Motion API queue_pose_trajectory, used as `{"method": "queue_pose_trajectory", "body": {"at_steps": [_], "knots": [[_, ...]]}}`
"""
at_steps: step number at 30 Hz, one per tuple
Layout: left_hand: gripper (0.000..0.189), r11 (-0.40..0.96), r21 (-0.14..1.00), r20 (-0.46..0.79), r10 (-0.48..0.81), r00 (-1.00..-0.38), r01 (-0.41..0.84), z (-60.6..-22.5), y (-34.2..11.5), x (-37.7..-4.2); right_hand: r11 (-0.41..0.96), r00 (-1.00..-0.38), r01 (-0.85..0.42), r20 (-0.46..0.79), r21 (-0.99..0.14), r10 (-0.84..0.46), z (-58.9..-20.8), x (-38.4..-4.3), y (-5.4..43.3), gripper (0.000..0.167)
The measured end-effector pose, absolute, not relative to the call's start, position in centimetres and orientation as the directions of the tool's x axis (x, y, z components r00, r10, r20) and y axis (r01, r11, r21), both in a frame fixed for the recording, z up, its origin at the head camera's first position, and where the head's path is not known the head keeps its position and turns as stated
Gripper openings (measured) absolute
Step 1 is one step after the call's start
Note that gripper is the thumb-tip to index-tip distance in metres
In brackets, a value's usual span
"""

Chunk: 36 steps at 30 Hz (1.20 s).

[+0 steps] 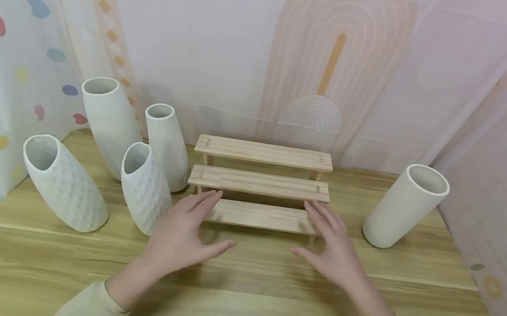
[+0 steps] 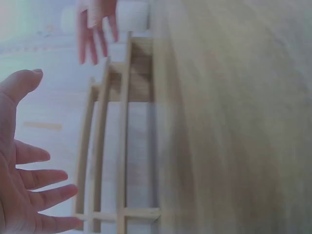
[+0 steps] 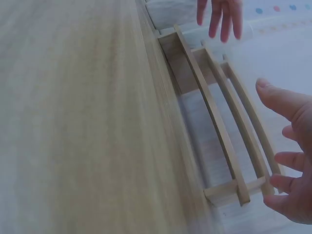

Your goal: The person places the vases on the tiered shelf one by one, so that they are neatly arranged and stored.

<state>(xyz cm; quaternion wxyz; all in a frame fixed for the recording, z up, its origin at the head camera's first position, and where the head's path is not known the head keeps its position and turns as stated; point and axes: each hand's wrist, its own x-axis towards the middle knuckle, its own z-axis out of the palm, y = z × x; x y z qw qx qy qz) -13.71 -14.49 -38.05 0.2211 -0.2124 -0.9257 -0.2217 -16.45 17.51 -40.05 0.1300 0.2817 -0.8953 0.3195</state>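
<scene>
A three-tier wooden step shelf (image 1: 260, 184) stands at the middle back of the table, its three slats rising toward the curtain. Near its left end is my left hand (image 1: 183, 233), fingers extended and thumb spread toward the middle. My right hand (image 1: 334, 247) mirrors it at the right end, fingertips overlapping the lower slat's end in the head view. Neither palm holds anything. In the left wrist view the left fingers (image 2: 46, 187) are spread beside the shelf's end. The right wrist view shows the right thumb (image 3: 280, 100) apart from the fingers.
Several white ceramic vases stand left of the shelf: a tall one (image 1: 110, 125), a ribbed narrow one (image 1: 168, 149) and two dimpled ones, one (image 1: 69, 189) farthest left. A ribbed white cylinder vase (image 1: 400, 213) stands at right. Patterned curtains (image 1: 214, 34) enclose the wooden table (image 1: 247, 313).
</scene>
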Motion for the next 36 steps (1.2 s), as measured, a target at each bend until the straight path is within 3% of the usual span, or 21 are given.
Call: {"method": "queue_pose_trajectory", "body": {"at_steps": [5,14,22,32,36], "knots": [[0.082,0.761,0.411,0.544,0.238,-0.804,0.503,-37.3,-15.9,-13.1,0.586,-0.800,-0.597,0.460,-0.548,-0.385,-40.6,-16.5,18.0,0.087],[0.066,0.639,0.509,0.675,0.120,-0.728,0.577,-35.9,-18.9,-12.5,0.537,-0.840,-0.543,0.436,-0.646,-0.324,-41.0,-16.9,19.3,0.077],[0.069,0.529,0.621,0.659,0.048,-0.750,0.579,-34.0,-21.6,-11.4,0.451,-0.892,-0.448,0.353,-0.771,-0.283,-40.8,-17.3,20.1,0.071],[0.071,0.465,0.614,0.742,-0.064,-0.667,0.638,-32.0,-25.3,-10.6,0.336,-0.924,-0.355,0.272,-0.872,-0.270,-41.1,-18.0,20.6,0.064],[0.073,0.484,0.631,0.728,-0.098,-0.679,0.607,-31.9,-26.2,-10.5,0.355,-0.942,-0.295,0.209,-0.887,-0.262,-41.1,-18.4,20.8,0.063]]}}
